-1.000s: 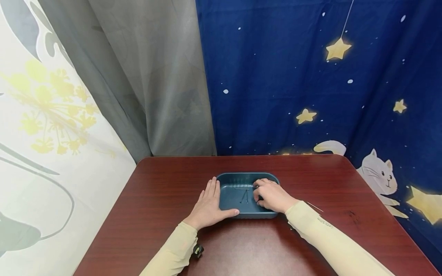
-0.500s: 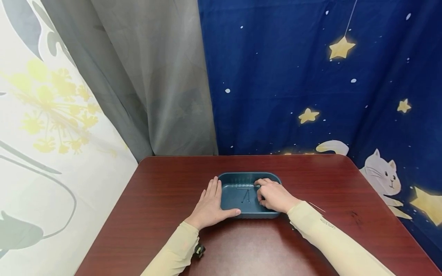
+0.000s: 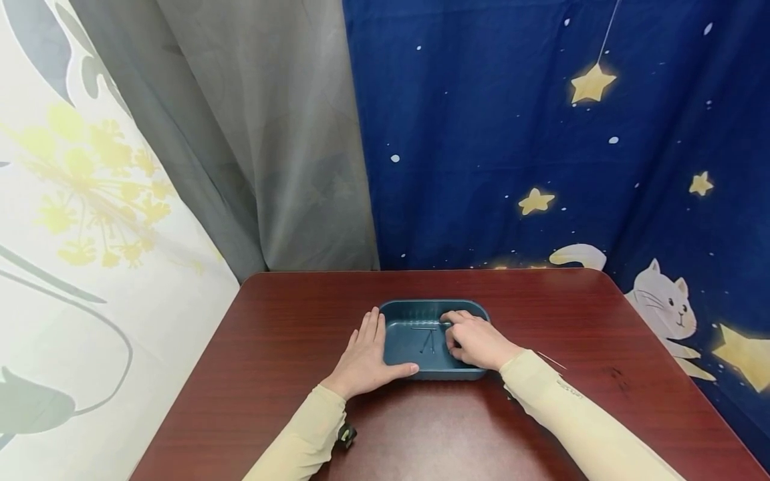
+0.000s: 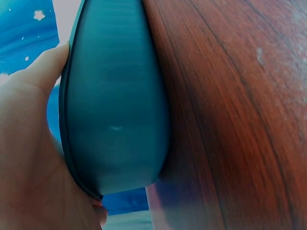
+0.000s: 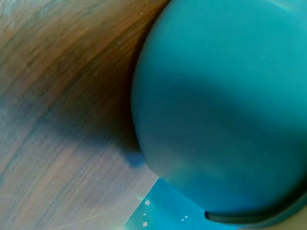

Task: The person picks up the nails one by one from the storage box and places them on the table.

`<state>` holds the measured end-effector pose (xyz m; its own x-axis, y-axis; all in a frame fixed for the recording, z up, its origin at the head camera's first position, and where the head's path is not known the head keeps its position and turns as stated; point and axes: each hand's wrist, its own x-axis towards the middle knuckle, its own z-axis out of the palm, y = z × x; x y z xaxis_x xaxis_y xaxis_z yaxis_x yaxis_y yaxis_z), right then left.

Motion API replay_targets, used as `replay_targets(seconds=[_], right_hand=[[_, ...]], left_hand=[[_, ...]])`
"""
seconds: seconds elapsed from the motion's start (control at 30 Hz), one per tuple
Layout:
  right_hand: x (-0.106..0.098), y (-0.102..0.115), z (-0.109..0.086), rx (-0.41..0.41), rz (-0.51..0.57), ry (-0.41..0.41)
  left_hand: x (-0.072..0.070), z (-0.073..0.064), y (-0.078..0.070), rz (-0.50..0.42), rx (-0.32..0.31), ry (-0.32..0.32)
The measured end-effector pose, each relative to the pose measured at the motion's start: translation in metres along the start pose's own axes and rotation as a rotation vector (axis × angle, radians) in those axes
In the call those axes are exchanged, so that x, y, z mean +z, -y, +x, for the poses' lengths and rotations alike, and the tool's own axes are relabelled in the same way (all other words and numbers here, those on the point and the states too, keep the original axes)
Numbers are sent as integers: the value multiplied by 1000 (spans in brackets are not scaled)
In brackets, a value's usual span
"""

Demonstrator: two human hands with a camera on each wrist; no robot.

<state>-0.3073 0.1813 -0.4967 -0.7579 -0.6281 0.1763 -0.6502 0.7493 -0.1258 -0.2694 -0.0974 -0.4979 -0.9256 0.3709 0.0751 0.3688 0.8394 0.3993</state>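
Observation:
A blue-green plastic tray (image 3: 436, 375) sits on the table, its outer wall filling much of both wrist views. Flat against its left end lies my left hand (image 3: 361, 367), fingers straight and thumb along the near rim; in the left wrist view the thumb touches the edge. My right hand (image 3: 472, 339) reaches over the right end into the tray, index finger stretched toward the far wall and the other fingers bent downward. I cannot tell whether its hidden fingertips pinch anything. Beside them on the tray floor lie thin dark nail-like pins (image 3: 424, 329), one crosswise above two slanted ones.
The dark red wooden table (image 3: 301, 321) has rounded far corners. Next to the right sleeve lies a thin pale stick (image 3: 551, 361), with dark marks farther right. Behind the table hang a grey curtain (image 3: 307, 167) and a blue starry one (image 3: 457, 133).
The right hand's index finger has straightened slightly toward the far wall of the tray while the hand stays over the right end. The left hand, tray and visible pins keep their places.

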Motion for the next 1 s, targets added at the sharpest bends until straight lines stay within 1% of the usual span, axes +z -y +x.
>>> replay_targets(seconds=[0.1, 0.3, 0.43, 0.6, 0.77, 1.0], right_hand=[[0, -1, 0, -7, 20, -16], [-3, 0, 1, 14, 64, -25], [-6, 2, 1, 16, 84, -53], [-16, 9, 0, 12, 101, -106], [-29, 13, -3, -12, 91, -151], [-44, 15, -8, 1, 108, -190]], left_hand=[[0, 0, 0, 4, -6, 5], [0, -1, 1, 11, -9, 5], [-1, -1, 1, 13, -9, 4], [0, 0, 2, 12, -3, 4], [1, 1, 2, 13, -3, 7], [1, 1, 2, 6, -5, 5]])
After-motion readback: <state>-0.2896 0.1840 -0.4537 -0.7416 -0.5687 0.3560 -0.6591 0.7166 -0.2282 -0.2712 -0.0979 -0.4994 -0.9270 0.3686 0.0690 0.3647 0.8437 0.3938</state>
